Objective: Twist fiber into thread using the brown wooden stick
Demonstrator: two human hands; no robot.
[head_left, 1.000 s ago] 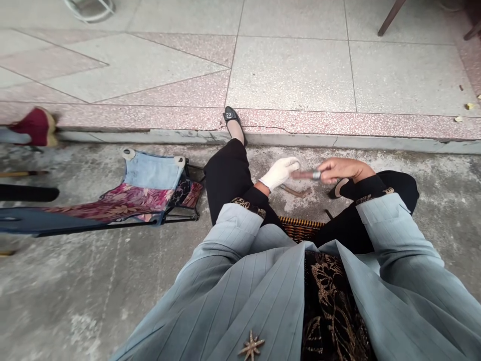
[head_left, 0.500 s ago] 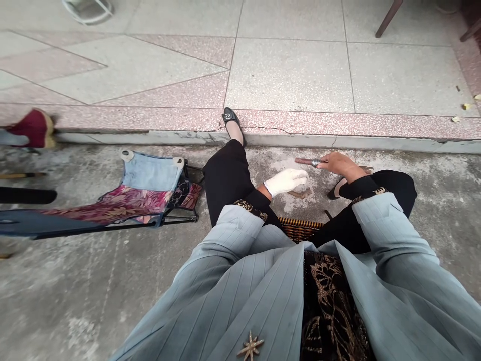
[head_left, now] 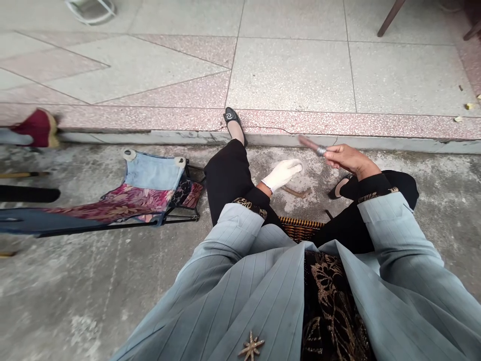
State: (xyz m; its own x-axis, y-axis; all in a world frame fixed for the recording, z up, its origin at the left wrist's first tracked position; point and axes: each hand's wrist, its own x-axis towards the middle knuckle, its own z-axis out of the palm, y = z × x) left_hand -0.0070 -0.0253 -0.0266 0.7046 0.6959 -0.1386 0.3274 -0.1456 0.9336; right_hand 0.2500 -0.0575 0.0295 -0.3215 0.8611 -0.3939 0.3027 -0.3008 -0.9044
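My right hand point(head_left: 347, 158), bare, is closed around the grip end of a knife-like tool with a flat brown blade point(head_left: 308, 144) and silvery wire wound round it near my fingers. The blade points left and away from me, slightly blurred. My left hand point(head_left: 282, 174) wears a white knitted glove; its fingers are curled together below the tool and apart from it. What they hold, if anything, I cannot make out. On the concrete below the glove lies a brown stick-like piece point(head_left: 298, 192).
A woven seat point(head_left: 302, 228) shows between my legs. To the left stands a folding chair with denim and floral cloth point(head_left: 145, 185). A low tiled step point(head_left: 289, 75) runs across in front. Another person's red shoe point(head_left: 37, 128) is at far left, a chair leg point(head_left: 390, 19) at upper right.
My right hand has moved slightly right and up, tilting the blade upward. My left hand has shifted a little left and away from me, exposing more of the brown piece.
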